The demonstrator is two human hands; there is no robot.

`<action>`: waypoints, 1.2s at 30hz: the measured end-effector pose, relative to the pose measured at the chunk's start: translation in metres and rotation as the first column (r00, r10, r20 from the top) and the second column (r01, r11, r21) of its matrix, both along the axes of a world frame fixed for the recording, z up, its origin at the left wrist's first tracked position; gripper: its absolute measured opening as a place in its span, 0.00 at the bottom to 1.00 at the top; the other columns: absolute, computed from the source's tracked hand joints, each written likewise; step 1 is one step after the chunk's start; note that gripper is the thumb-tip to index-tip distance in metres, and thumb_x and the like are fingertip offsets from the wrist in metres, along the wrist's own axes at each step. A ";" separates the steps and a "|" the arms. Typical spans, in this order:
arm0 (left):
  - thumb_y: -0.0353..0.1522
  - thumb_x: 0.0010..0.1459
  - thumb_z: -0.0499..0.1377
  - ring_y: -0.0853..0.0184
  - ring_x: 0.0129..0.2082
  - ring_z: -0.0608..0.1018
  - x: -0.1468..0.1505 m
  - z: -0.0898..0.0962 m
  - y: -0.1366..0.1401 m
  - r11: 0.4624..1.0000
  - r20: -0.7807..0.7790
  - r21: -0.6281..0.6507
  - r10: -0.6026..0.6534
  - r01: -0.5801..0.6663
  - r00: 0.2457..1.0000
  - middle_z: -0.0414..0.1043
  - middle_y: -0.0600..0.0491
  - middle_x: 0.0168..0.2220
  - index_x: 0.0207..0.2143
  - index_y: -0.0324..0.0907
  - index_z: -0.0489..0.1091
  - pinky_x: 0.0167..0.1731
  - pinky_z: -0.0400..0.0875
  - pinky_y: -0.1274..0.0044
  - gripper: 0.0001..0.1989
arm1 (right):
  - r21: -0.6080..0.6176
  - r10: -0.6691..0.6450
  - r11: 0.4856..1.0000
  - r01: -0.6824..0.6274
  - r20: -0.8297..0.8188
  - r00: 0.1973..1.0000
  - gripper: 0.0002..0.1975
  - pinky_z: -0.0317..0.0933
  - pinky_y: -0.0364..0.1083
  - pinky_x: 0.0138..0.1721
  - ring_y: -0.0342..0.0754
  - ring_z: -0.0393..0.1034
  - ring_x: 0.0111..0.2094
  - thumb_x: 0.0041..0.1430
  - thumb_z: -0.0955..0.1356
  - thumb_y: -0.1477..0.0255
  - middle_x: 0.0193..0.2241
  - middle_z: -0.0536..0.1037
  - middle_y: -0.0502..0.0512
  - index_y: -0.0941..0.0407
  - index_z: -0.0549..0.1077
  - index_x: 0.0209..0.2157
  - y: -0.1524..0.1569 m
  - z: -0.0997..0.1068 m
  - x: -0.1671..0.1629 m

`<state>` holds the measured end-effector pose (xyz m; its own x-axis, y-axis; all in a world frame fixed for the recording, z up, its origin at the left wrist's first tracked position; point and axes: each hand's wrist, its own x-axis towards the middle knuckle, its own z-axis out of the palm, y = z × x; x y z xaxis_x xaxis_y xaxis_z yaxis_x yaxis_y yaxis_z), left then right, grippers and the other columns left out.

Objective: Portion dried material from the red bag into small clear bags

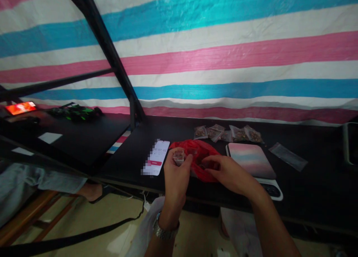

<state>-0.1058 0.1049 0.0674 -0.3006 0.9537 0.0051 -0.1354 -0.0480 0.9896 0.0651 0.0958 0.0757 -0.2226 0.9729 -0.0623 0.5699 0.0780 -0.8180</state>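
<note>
My left hand (176, 171) grips a small clear plastic bag (179, 158) with brown bits inside, between thumb and fingers. Beside it lies a crumpled red plastic bag (208, 148), its mouth spread. My right hand (223, 169) reaches into the red bag, thumb and fingers drawn together; what they hold, if anything, is too small and dim to name. Behind the red bag, several filled clear packets (237, 133) lie in a row on the black table (316, 190). A flat clear plastic bag (289, 156) rests farther right.
A lit phone (159, 156) lies left of the red bag. Right of it is a pink and blue striped flat object (251, 158) over a white phone-like device (275, 190). A black metal frame (112, 59) rises at left. Another person's leg (56, 178) is at lower left.
</note>
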 end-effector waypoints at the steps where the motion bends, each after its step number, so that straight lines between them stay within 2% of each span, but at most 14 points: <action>1: 0.35 0.47 0.69 0.71 0.27 0.71 0.000 0.002 0.000 1.000 -0.004 0.003 -0.004 0.004 1.000 0.70 0.60 0.29 0.38 0.43 0.70 0.30 0.67 0.78 0.16 | -0.023 0.024 0.999 -0.024 -0.012 1.000 0.16 0.69 0.50 0.54 0.52 0.81 0.48 0.62 0.70 0.78 0.49 0.86 0.55 0.53 0.84 0.49 -0.001 0.002 0.000; 5: 0.33 0.47 0.67 0.70 0.27 0.72 0.000 0.005 -0.001 0.999 -0.107 0.041 -0.019 0.024 0.994 0.70 0.60 0.27 0.35 0.43 0.71 0.30 0.67 0.78 0.12 | -0.080 0.089 0.992 -0.096 -0.088 0.992 0.15 0.70 0.47 0.45 0.49 0.80 0.40 0.63 0.70 0.75 0.44 0.87 0.53 0.53 0.83 0.49 -0.003 0.005 0.001; 8: 0.33 0.49 0.66 0.69 0.27 0.73 -0.005 0.005 0.000 0.995 -0.218 0.073 -0.048 0.065 0.975 0.71 0.59 0.28 0.35 0.43 0.72 0.31 0.68 0.77 0.10 | -0.098 0.040 0.993 -0.061 -0.203 0.978 0.11 0.71 0.47 0.45 0.49 0.80 0.42 0.64 0.71 0.70 0.43 0.86 0.53 0.54 0.82 0.46 -0.001 0.001 0.005; 10: 0.33 0.50 0.65 0.68 0.28 0.74 -0.009 0.003 0.000 0.991 -0.286 0.075 -0.089 0.115 0.954 0.72 0.58 0.29 0.36 0.43 0.73 0.32 0.68 0.77 0.09 | -0.116 -0.038 0.993 0.011 -0.238 0.970 0.09 0.72 0.47 0.46 0.49 0.81 0.42 0.65 0.70 0.70 0.42 0.86 0.54 0.54 0.81 0.45 0.002 0.000 0.008; 13: 0.32 0.50 0.65 0.67 0.30 0.75 -0.016 0.001 -0.001 0.979 -0.361 0.025 -0.179 0.202 0.915 0.74 0.57 0.31 0.36 0.43 0.74 0.33 0.69 0.76 0.09 | -0.032 -0.194 0.981 0.192 -0.085 0.977 0.08 0.71 0.49 0.48 0.51 0.80 0.43 0.64 0.71 0.74 0.42 0.85 0.56 0.55 0.80 0.44 0.006 -0.001 0.008; 15: 0.31 0.50 0.64 0.66 0.30 0.75 -0.019 -0.001 -0.002 0.972 -0.390 -0.020 -0.222 0.233 0.894 0.74 0.56 0.31 0.35 0.43 0.73 0.33 0.69 0.76 0.08 | 0.060 -0.260 0.964 0.257 0.048 0.964 0.09 0.69 0.51 0.51 0.52 0.79 0.45 0.62 0.73 0.76 0.44 0.84 0.58 0.56 0.80 0.45 0.008 -0.003 0.007; 19: 0.31 0.50 0.64 0.66 0.30 0.75 -0.015 -0.004 -0.005 0.961 -0.391 -0.055 -0.271 0.272 0.880 0.74 0.56 0.31 0.33 0.43 0.73 0.34 0.68 0.75 0.06 | 0.193 -0.269 0.952 0.237 0.164 0.949 0.12 0.66 0.51 0.55 0.53 0.77 0.49 0.61 0.73 0.79 0.47 0.83 0.59 0.56 0.80 0.46 0.009 -0.010 0.003; 22: 0.30 0.47 0.65 0.67 0.29 0.75 -0.003 -0.008 -0.006 0.953 -0.320 -0.058 -0.301 0.299 0.898 0.72 0.57 0.29 0.32 0.43 0.72 0.33 0.68 0.76 0.07 | 0.243 -0.260 0.947 0.210 0.196 0.946 0.13 0.65 0.51 0.54 0.54 0.77 0.49 0.60 0.72 0.81 0.48 0.83 0.58 0.55 0.80 0.45 0.010 -0.013 0.001; 27: 0.26 0.42 0.63 0.69 0.27 0.73 0.014 -0.015 -0.005 0.967 -0.195 -0.037 -0.254 0.251 0.947 0.69 0.60 0.26 0.28 0.43 0.69 0.30 0.66 0.78 0.09 | 0.157 -0.195 0.972 0.173 0.132 0.972 0.11 0.66 0.50 0.52 0.52 0.78 0.48 0.60 0.72 0.82 0.45 0.84 0.56 0.54 0.79 0.43 0.008 -0.011 -0.007; 30: 0.23 0.39 0.61 0.70 0.26 0.72 0.008 -0.016 -0.002 0.978 -0.198 0.008 -0.202 0.208 0.959 0.68 0.61 0.26 0.28 0.44 0.68 0.30 0.65 0.79 0.11 | 0.132 -0.184 0.976 0.171 0.094 0.978 0.11 0.66 0.50 0.52 0.52 0.78 0.48 0.61 0.73 0.81 0.45 0.84 0.55 0.54 0.79 0.43 0.007 -0.006 -0.011; 34: 0.22 0.39 0.59 0.70 0.27 0.72 -0.011 -0.012 0.003 0.977 -0.280 0.030 -0.194 0.210 0.940 0.69 0.61 0.27 0.30 0.44 0.69 0.31 0.65 0.79 0.13 | 0.292 -0.235 0.936 0.197 0.099 0.967 0.14 0.66 0.51 0.54 0.52 0.77 0.49 0.60 0.71 0.84 0.47 0.82 0.56 0.53 0.79 0.44 0.009 -0.004 -0.013; 36: 0.22 0.40 0.58 0.70 0.28 0.72 -0.019 -0.010 0.005 0.968 -0.335 0.050 -0.216 0.246 0.917 0.69 0.61 0.27 0.30 0.44 0.69 0.31 0.64 0.79 0.13 | 0.321 -0.206 0.933 0.164 0.101 0.973 0.16 0.65 0.51 0.56 0.52 0.76 0.51 0.60 0.69 0.86 0.47 0.81 0.56 0.53 0.79 0.44 0.011 -0.008 -0.014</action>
